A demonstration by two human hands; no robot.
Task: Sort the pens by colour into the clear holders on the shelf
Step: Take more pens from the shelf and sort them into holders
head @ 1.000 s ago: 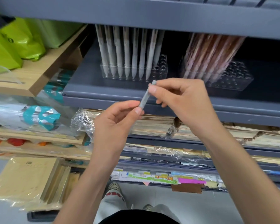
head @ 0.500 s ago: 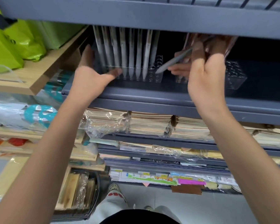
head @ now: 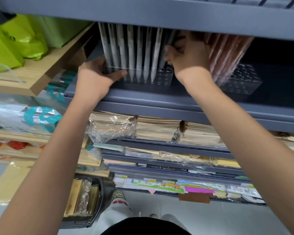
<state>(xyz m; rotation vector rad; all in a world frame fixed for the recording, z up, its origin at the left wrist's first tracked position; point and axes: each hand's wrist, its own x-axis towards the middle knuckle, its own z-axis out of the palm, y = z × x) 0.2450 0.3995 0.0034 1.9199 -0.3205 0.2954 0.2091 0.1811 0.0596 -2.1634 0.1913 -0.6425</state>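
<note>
HEAD VIEW

1. Count: 2 clear holders on the grey shelf (head: 159,100), side by side, apart.
2. Left holder (head: 165,78): 7 grey-white pens (head: 131,56) countable in the front row, upright, tips down. Any rows behind are blurred. The holes at its right end stand empty.
3. Right holder (head: 241,82): a bundle of pink pens (head: 227,53) at its left end, leaning. No. of pens cannot be told. The front-right holes are empty.
4. Your left hand (head: 95,73) grips the left end of the left holder: thumb (head: 119,75) flat on the front wall, fingers wrapped round the side.
5. Your right hand (head: 188,61) is at the back right of the left holder, fingers curled and bunched. A grey shaft (head: 171,37) rises just above them. Whether they pinch it cannot be told.
</note>
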